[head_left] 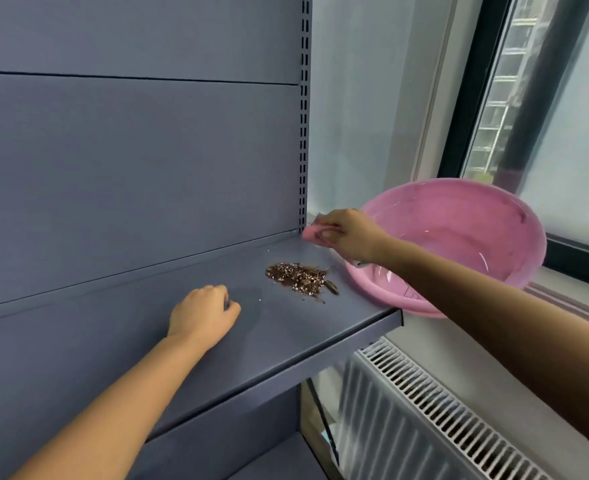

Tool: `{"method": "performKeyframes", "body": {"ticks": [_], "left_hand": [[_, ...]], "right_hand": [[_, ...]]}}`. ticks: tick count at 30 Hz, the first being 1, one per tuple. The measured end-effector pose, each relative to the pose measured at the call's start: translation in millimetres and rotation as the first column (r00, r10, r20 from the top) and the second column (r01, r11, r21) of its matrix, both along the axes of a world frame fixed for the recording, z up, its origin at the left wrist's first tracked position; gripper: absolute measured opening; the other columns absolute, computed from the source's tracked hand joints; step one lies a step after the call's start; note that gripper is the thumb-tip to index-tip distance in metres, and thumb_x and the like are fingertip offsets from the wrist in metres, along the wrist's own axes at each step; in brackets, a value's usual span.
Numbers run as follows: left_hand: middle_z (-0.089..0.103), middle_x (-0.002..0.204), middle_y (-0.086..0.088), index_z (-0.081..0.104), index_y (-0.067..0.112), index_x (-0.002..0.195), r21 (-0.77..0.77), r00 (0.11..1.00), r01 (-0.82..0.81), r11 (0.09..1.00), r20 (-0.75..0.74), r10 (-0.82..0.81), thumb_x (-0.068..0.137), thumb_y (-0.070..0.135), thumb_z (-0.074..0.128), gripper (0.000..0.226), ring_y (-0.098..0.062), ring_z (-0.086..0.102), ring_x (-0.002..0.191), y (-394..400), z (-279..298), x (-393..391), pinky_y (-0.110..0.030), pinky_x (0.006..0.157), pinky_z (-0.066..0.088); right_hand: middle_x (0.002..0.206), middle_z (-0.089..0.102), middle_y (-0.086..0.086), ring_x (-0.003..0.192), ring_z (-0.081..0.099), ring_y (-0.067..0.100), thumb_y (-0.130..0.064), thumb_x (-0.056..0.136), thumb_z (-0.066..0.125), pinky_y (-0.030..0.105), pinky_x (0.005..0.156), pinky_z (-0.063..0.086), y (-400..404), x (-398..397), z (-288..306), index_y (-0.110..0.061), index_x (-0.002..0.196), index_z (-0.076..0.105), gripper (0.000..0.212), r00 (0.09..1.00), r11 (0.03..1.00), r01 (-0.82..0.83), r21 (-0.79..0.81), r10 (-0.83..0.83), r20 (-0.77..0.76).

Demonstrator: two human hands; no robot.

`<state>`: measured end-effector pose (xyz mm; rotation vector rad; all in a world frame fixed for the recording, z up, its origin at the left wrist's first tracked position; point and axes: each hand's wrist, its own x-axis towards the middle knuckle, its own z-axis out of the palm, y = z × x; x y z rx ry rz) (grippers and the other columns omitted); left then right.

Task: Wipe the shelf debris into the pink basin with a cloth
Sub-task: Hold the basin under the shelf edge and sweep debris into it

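A pile of brown debris with white specks lies on the grey shelf near its right end. The pink basin sits tilted at the shelf's right edge, its rim just right of the pile. My right hand holds a pink cloth at the shelf's back right corner, behind the debris. My left hand rests on the shelf left of the pile, fingers curled, with nothing seen in it.
A grey back panel and a slotted upright rise behind the shelf. A white radiator stands below to the right, under a windowsill and window. A lower shelf shows beneath.
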<state>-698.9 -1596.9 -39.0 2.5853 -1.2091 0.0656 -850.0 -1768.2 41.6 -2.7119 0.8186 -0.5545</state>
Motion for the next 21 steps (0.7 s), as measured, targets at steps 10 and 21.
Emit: {"method": "performKeyframes", "body": {"ticks": [10, 21], "left_hand": [[0.059, 0.079, -0.007, 0.051, 0.016, 0.074, -0.267, 0.801, -0.011, 0.964, -0.579, -0.151, 0.091, 0.019, 0.049, 0.017, -0.021, 0.052, 0.08, -109, 15, -152, -0.026, 0.071, 0.038], [0.05, 0.089, -0.012, 0.043, 0.007, 0.131, -0.188, -0.118, -0.703, 0.686, -0.92, -0.374, 0.093, 0.005, 0.04, 0.038, -0.026, 0.052, 0.079, -146, 29, -233, -0.048, 0.084, 0.047]], "right_hand": [[0.104, 0.07, 0.012, 0.102, 0.055, 0.037, -0.014, 0.093, 0.04, 0.027, 0.077, 0.035, -74, -51, 17, -0.001, 0.091, 0.06, 0.023, 0.978, 0.974, -0.12, -0.191, 0.082, -0.194], [0.093, 0.065, 0.008, 0.098, 0.055, 0.031, -0.011, 0.093, 0.039, 0.026, 0.075, 0.03, -100, -103, 14, -0.005, 0.087, 0.06, 0.023, 0.97, 0.949, -0.193, -0.249, 0.146, -0.196]]}}
